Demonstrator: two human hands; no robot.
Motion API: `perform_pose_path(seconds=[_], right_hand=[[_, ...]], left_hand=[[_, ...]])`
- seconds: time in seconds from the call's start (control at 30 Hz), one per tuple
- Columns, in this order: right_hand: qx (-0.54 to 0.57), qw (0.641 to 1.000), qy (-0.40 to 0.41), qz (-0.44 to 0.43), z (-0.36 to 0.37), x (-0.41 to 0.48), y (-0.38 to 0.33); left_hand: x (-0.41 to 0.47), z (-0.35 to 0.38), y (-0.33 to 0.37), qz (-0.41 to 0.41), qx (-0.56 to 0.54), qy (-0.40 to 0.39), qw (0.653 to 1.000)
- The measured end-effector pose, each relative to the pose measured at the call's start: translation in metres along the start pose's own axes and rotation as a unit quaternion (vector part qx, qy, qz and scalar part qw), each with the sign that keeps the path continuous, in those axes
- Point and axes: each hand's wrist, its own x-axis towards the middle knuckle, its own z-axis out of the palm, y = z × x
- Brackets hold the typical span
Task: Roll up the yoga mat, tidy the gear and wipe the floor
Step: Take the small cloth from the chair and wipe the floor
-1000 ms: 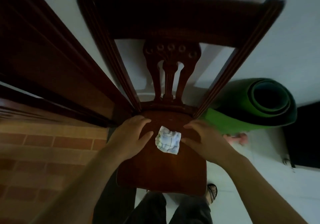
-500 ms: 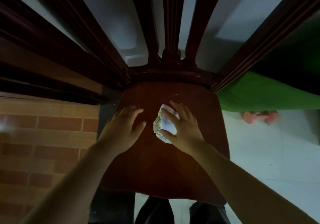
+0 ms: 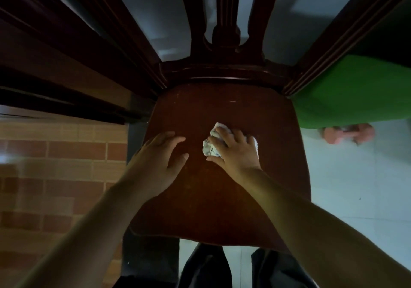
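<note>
Here the right hand [image 3: 233, 152] closes over a soft, light cloth [image 3: 210, 148], best bunched from above; the left hand [image 3: 159, 156], at nine o'clock, lies spread and empty.

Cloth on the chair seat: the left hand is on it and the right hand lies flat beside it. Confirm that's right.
Not right. The head view shows the right hand on the cloth, while the left hand lies flat beside it on the chair seat.
</note>
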Motion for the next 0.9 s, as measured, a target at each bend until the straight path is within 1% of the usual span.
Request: perform_pose_path(seconds=[0.1, 0.2, 0.27, 0.33, 0.4, 0.47, 0.57, 0.63, 0.73, 0.9], right_hand=[[0.11, 0.993, -0.021, 0.043, -0.034, -0.026, -0.001], [0.223, 0.969, -0.008, 0.107, -0.096, -0.064, -0.011], [0.272, 0.953, 0.014, 0.135, -0.152, -0.087, -0.025], [0.304, 0.937, 0.055, 0.162, -0.206, -0.109, -0.043], [0.31, 0.927, 0.089, 0.19, -0.255, -0.132, -0.06], [0.294, 0.928, 0.109, 0.2, -0.296, -0.155, -0.074], [0.266, 0.933, 0.132, 0.203, -0.345, -0.188, -0.09], [0.26, 0.926, 0.161, 0.223, -0.371, -0.211, -0.096], [0.263, 0.906, 0.207, 0.261, -0.399, -0.254, -0.098], [0.262, 0.856, 0.282, 0.346, -0.424, -0.346, -0.082]], left_hand=[[-0.016, -0.023, 0.02, 0.014, -0.016, 0.001, 1.0], [-0.048, -0.056, 0.05, 0.045, -0.022, 0.001, 0.999], [-0.077, -0.083, 0.074, 0.074, -0.012, -0.003, 0.997], [-0.11, -0.112, 0.096, 0.098, -0.012, 0.004, 0.995], [-0.141, -0.138, 0.116, 0.119, -0.014, 0.021, 0.993], [-0.169, -0.159, 0.135, 0.146, -0.009, 0.036, 0.989], [-0.203, -0.18, 0.161, 0.184, -0.005, 0.05, 0.982], [-0.22, -0.189, 0.179, 0.214, -0.004, 0.06, 0.975], [-0.242, -0.193, 0.209, 0.27, 0.006, 0.067, 0.961], [-0.272, -0.183, 0.286, 0.36, 0.025, 0.048, 0.931]])
